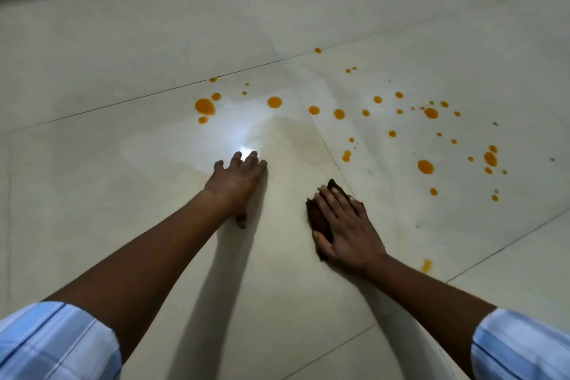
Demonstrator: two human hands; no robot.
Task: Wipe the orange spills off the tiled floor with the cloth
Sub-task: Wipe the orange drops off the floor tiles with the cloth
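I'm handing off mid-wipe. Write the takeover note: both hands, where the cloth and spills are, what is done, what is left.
Left hand: empty, open, palm flat on the pale tiled floor as a brace.
Right hand: spread flat, pressing the dark brown crumpled cloth onto the floor.
Done: the tile ahead of the hands shows only a faint wet smear, no drops.
Left: round orange spills in a far row, a dense scatter to the right, and one orange streak beside the right forearm.
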